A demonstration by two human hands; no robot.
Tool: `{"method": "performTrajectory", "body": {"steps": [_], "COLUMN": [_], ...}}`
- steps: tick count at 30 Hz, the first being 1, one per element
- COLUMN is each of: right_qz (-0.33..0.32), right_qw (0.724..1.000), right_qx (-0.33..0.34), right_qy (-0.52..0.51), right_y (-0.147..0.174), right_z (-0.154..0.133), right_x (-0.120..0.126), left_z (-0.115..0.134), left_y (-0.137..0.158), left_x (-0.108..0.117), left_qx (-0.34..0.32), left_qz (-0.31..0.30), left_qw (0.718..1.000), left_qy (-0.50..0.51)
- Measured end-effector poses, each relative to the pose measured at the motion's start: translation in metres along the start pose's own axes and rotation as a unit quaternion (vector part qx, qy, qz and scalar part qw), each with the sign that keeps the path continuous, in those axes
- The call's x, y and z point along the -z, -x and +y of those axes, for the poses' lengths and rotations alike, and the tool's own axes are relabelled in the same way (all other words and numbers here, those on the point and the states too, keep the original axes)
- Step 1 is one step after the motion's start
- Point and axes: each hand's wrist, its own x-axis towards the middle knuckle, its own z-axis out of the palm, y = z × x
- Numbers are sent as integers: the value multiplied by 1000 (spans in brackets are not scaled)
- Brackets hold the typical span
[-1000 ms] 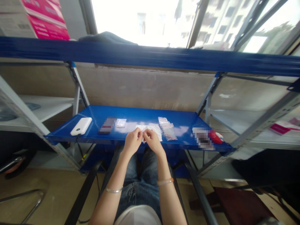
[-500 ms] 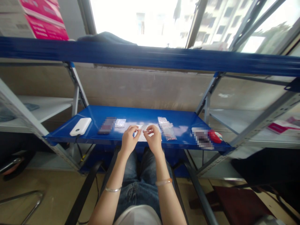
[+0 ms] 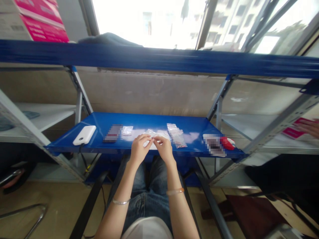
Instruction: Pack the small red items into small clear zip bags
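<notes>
My left hand (image 3: 140,149) and my right hand (image 3: 163,148) meet over the front part of the blue shelf (image 3: 191,127). Thumb and fingers of each are pinched together, and the fingertips almost touch. Between and behind them shows a thin see-through piece that looks like a clear plastic bag (image 3: 150,131). White paper (image 3: 154,146) lies flat beneath. Just right of my right hand are clear zip bags (image 3: 178,136) with small reddish bits inside. Farther left of my left hand lies another small clear packet (image 3: 128,130).
A white power bank (image 3: 84,135) with a cable sits at the shelf's left end, a blurred dark item (image 3: 113,133) beside it. At the right end lie another blurred item (image 3: 214,145) and a red-and-white object (image 3: 227,143). Another person's hand (image 3: 309,127) touches a pink box at far right.
My hands have drawn closer together, fingertips now nearly meeting. More of the clear plastic shows behind them. Another person's hand has appeared at the far right.
</notes>
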Motion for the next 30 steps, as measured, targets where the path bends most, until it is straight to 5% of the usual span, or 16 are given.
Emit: {"method": "performTrajectory", "body": {"steps": [17,24,30], "right_qz": [-130,-143,-114], "right_qw": [988,987,988], "right_qx": [79,50,32], "right_qy": [-19,-58,-104], "right_y": [-3,-1,-1], "right_z": [21,24,17], "right_x": [8,10,18], "left_z": [-7,-7,-11], "left_y": [11,8,5], "left_x": [-2,-5,-5], "left_qx": [10,52,95], "left_qz": [-219,-196,-113], "left_qw": [976,979,989], "left_qy": [-13,-15,-10]}}
